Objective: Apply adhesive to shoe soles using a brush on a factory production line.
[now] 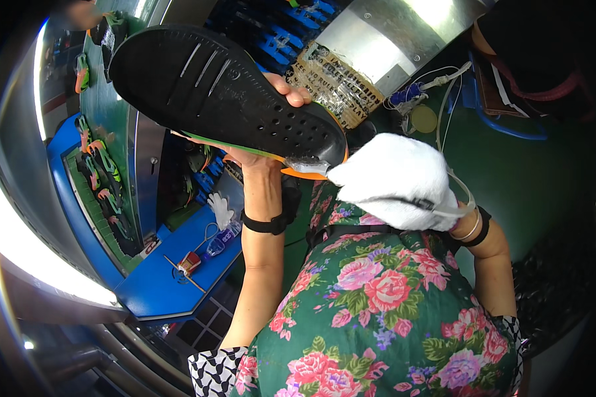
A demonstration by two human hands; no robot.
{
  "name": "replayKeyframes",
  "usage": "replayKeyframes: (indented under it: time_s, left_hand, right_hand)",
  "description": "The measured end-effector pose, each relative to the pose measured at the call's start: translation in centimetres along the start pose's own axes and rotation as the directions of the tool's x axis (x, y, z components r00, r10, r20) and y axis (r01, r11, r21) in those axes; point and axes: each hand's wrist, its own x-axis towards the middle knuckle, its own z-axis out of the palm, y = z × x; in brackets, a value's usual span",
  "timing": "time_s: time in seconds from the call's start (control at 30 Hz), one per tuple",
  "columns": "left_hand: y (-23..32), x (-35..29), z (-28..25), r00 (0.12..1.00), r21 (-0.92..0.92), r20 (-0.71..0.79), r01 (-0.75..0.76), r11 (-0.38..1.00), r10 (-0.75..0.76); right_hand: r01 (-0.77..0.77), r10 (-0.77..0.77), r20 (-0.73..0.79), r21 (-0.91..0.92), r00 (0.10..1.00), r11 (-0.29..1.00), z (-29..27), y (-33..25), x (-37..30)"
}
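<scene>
My left hand (pixel 265 149) grips a black shoe sole (pixel 225 99) with slots toward its front and small holes at its heel. Orange and green show along the sole's edge, and my fingers curl over its far side near the middle. A bulky white cloth (pixel 394 178) covers most of my right hand (pixel 460 221), hiding its fingers. From the cloth's left end sticks a tool with a flat silver tip (pixel 308 165), which lies against the lower edge of the heel. A pale cord (pixel 467 202) runs out of the cloth near my right wrist.
On the left, colourful shoes (pixel 102 165) lie along a green conveyor. The blue ledge (pixel 159 288) carries a bottle (pixel 222 241), a red box (pixel 189 263) and a white glove (pixel 220 208). Printed cardboard (pixel 341 79) and a metal housing (pixel 391 40) stand beyond; cords hang right.
</scene>
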Motion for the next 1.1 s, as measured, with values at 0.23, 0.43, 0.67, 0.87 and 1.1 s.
replayKeyframes:
  time_s: [0.23, 0.43, 0.67, 0.87, 1.1]
  left_hand:
    - [0.2, -0.1, -1.1, 0.999, 0.068, 0.037, 0.008, 0.998, -0.011]
    - [0.2, 1.1, -0.2, 0.999, 0.089, 0.03, 0.019, 0.996, -0.022]
    - [0.3, 0.8, -1.2, 0.998, 0.129, 0.03, 0.046, 0.991, -0.051]
    - [0.1, 1.3, -1.3, 0.998, 0.074, 0.042, 0.053, 0.996, -0.056]
    - [0.5, 2.2, -1.4, 0.996, 0.069, 0.023, 0.082, 0.994, -0.084]
  right_hand:
    - [0.039, -0.041, -0.032, -0.056, 0.999, 0.998, 0.6, 0.7, -0.5]
    - [-0.064, 0.064, -0.046, -0.001, 0.997, 0.998, -0.9, 0.4, 0.1]
    - [0.039, -0.039, 0.003, -0.007, 0.999, 0.999, -0.5, 1.3, 0.0]
    - [0.048, -0.048, -0.013, -0.051, 0.999, 0.998, 0.2, 1.2, 0.1]
    - [0.109, -0.116, -0.035, -0.164, 0.993, 0.98, 1.1, 0.9, -0.1]
